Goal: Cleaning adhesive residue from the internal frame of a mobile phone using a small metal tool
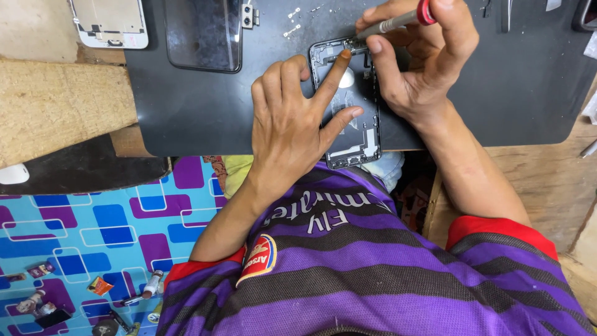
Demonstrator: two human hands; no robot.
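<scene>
An opened phone body (359,134) lies on a black work mat (186,112), its insides facing up. My left hand (289,124) rests flat across it, index finger stretched to its upper edge and thumb pressing its middle. My right hand (423,59) grips a screwdriver (395,22) with a red collar, its tip at the phone's top right corner. My index finger steadies the shaft near the tip.
A dark phone screen (202,34) and a white display panel (111,23) lie at the mat's far left. Small screws (292,28) sit above the phone. Wooden blocks (62,102) are at left; a patterned floor covering (87,230) with small litter lies below.
</scene>
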